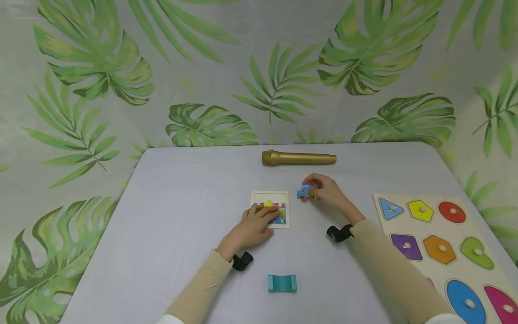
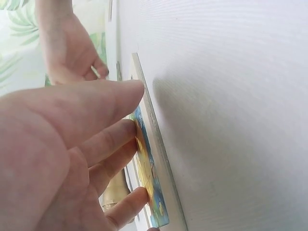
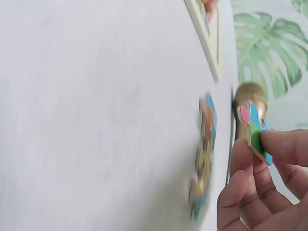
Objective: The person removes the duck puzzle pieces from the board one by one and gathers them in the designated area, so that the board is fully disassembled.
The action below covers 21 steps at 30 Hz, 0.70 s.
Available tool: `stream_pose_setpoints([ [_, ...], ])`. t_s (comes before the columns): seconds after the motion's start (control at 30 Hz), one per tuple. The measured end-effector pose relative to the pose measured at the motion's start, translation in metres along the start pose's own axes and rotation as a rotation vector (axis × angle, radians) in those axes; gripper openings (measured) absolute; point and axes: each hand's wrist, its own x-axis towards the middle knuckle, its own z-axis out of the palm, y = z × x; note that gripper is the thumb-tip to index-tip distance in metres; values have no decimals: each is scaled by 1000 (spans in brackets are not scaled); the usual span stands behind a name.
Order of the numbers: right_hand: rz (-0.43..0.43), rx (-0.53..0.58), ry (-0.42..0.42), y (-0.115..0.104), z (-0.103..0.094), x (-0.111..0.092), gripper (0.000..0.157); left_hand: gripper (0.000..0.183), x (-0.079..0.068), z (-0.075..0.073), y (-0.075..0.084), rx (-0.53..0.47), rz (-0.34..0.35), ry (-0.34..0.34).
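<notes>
A small jigsaw puzzle frame (image 1: 288, 216) lies mid-table, its lower part filled with colourful pieces and its upper strip showing bare board. My left hand (image 1: 252, 226) rests across it, fingertips touching the filled pieces (image 2: 147, 168); the thumb lies along the near side. To the right of the frame, my right hand (image 1: 327, 192) pinches a puzzle piece (image 3: 255, 132) in blue, green and pink between thumb and fingers, lifted off the table. Below that hand, several loose puzzle pieces (image 3: 205, 144) lie on the cloth, partly hidden by the fingers in the head view.
A gold microphone (image 1: 299, 158) lies behind the hands. At the right stands a large board of knobbed shapes (image 1: 413, 227), partly under the right sleeve. A teal curved block (image 1: 282, 283) sits near the front. A leaf-patterned curtain (image 1: 210, 81) hangs behind the table.
</notes>
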Motion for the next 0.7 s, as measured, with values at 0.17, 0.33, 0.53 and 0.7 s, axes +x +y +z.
stream_pose_setpoints([
  [0.17,77,4,14,14,-23,-9,22,53,0,0,0,-4,2,2],
  [0.33,139,6,12,22,-37,-18,23,53,0,1,-1,-4,2,2],
  [0.53,193,-7,-24,26,-43,-23,24,53,0,2,-1,-4,11,6],
  [0.7,225,-51,-44,25,-42,-20,23,53,-1,1,0,-10,16,9],
])
